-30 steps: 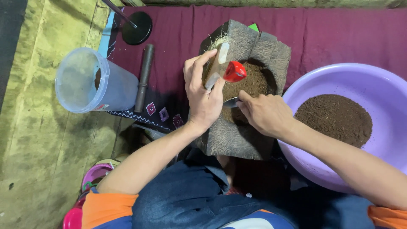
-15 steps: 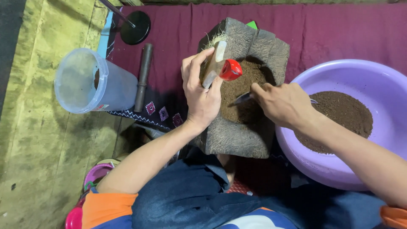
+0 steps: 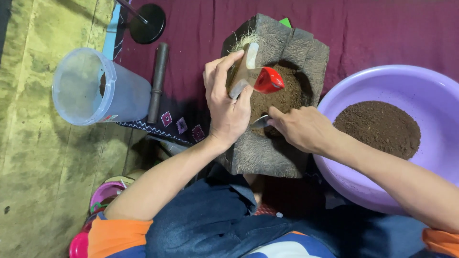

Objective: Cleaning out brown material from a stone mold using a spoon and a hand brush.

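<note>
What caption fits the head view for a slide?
Left hand holds a red-tipped plant in a fibrous pot while right hand spoons in soil from a purple basin.

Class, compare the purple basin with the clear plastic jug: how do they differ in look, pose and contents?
The purple basin is wide, shallow and opaque; the clear jug is narrower, taller and see-through. The basin sits upright; the jug lies tipped on its side. The basin holds a mound of brown soil; the jug looks nearly empty. Both are plastic containers.

Floor covered by a dark maroon cloth (image 3: pixel 382 33), patterned trim along its left edge. Left of it, worn yellow-green matting (image 3: pixel 43 167), creased and stained. Light dim, even, from above; soft shadows.
</note>
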